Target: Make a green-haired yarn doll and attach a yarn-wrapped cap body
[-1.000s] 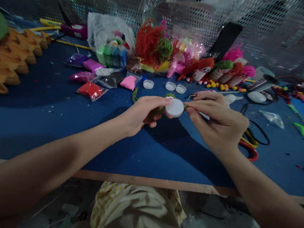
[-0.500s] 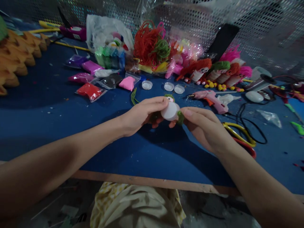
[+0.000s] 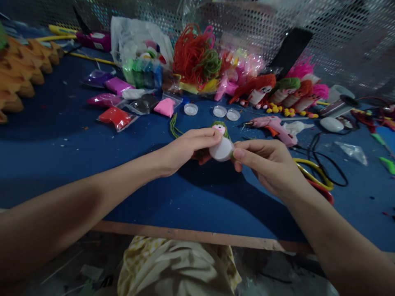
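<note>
Between my hands is a small doll (image 3: 219, 128) with green yarn hair and a pale face with pink cheeks. Its white round base (image 3: 221, 149) is tilted up toward me. My left hand (image 3: 193, 148) is closed around the doll, thumb pressing where head and base meet. At the base's right edge, the thumb and fingertips of my right hand (image 3: 262, 162) pinch a bit of green yarn, mostly hidden by the fingers. Green yarn strands (image 3: 174, 126) lie on the table just beyond my left hand.
Beyond my hands lie white plastic caps (image 3: 220, 111) and a pink glue gun (image 3: 274, 128). Yellow-and-red-handled scissors (image 3: 317, 176) sit beside my right wrist. Clay packets (image 3: 115, 118), a yarn heap (image 3: 196, 57) and finished dolls (image 3: 257, 91) line the back; an egg tray (image 3: 23, 74) is at left.
The doll has turned a little, so more of its face shows. My right fingers have closed over the green yarn at the base's edge, which was more visible before.
</note>
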A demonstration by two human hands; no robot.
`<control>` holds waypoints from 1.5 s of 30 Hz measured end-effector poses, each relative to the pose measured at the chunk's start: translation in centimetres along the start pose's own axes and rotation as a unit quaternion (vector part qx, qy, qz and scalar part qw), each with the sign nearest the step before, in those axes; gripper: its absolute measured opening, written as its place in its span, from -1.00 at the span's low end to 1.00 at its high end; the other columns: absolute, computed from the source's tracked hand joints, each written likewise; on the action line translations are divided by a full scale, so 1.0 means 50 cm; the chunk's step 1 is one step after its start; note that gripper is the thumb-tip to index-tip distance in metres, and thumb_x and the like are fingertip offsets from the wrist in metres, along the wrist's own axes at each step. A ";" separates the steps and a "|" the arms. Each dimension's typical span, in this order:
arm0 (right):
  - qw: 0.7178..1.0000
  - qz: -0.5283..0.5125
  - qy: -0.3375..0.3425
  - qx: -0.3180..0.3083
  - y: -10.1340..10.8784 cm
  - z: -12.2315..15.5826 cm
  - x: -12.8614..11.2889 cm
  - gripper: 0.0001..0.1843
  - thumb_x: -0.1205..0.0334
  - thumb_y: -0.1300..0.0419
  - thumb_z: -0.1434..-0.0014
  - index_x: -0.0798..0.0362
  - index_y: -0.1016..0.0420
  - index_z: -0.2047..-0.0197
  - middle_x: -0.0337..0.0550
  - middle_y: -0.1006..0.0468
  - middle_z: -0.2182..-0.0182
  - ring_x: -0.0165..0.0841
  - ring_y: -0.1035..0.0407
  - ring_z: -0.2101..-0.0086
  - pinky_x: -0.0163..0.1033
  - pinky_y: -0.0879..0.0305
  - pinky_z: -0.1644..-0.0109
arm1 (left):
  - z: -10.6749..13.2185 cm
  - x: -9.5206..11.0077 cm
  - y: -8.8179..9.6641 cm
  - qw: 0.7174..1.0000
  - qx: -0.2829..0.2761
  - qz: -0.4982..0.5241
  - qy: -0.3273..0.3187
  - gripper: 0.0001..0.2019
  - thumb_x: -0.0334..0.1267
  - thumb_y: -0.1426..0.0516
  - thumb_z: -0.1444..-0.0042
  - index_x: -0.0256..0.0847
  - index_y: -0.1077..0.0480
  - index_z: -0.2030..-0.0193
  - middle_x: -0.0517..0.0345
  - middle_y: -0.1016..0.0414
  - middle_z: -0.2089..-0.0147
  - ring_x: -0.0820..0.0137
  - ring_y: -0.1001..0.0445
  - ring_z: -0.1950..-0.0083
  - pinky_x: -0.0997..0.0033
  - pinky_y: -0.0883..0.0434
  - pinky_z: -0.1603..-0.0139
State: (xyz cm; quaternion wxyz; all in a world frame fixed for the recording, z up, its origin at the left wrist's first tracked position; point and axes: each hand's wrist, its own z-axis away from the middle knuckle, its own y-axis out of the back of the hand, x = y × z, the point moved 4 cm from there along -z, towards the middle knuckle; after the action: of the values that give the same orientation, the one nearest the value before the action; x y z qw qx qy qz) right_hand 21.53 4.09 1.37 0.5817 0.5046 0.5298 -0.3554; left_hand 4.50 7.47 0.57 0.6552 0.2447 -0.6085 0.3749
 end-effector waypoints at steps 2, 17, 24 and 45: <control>1.000 -0.001 -0.001 0.003 0.000 0.000 -0.002 -0.64 -0.10 -0.42 -0.11 -0.01 -0.62 0.49 -0.26 -0.55 0.56 -0.43 -0.32 0.50 -0.26 -0.19 0.40 | -0.001 -0.001 0.000 1.000 -0.002 0.001 -0.002 -0.71 -0.03 -0.15 -0.24 -0.23 -0.39 0.35 0.18 -0.32 0.41 0.46 -0.25 0.42 0.46 -0.20 0.40; 0.999 -0.030 -0.018 0.012 0.001 0.002 0.000 -0.80 0.05 -0.48 -0.08 -0.05 -0.67 0.46 -0.28 -0.56 0.53 -0.44 -0.34 0.44 -0.27 -0.19 0.33 | -0.005 -0.007 0.001 1.000 -0.007 0.002 -0.005 -0.70 -0.02 -0.16 -0.22 -0.25 -0.42 0.34 0.17 -0.32 0.40 0.45 -0.25 0.41 0.44 -0.21 0.39; 0.995 -0.093 0.007 0.035 0.006 0.001 0.001 -0.73 -0.12 -0.39 -0.15 -0.10 -0.74 0.32 -0.24 -0.63 0.50 -0.40 -0.43 0.45 -0.24 -0.34 0.29 | -0.006 -0.009 0.001 0.998 0.006 0.064 0.008 -0.69 0.00 -0.27 -0.11 -0.24 -0.44 0.30 0.15 -0.37 0.35 0.43 -0.28 0.38 0.47 -0.24 0.41; 0.994 0.036 0.074 0.069 0.010 0.006 -0.004 -0.81 0.02 -0.38 -0.21 -0.14 -0.71 0.14 -0.22 -0.71 0.25 -0.29 -0.56 0.21 -0.13 -0.44 0.04 | -0.007 -0.010 0.001 0.990 0.003 0.141 0.027 -0.77 -0.12 -0.25 -0.15 -0.28 -0.48 0.31 0.12 -0.42 0.36 0.47 -0.30 0.42 0.48 -0.24 0.44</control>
State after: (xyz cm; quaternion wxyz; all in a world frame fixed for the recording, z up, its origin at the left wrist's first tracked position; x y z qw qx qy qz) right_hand 22.04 3.92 1.66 0.5171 0.5874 0.5269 -0.3316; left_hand 4.68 7.69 0.00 0.6113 0.1476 -0.6179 0.4720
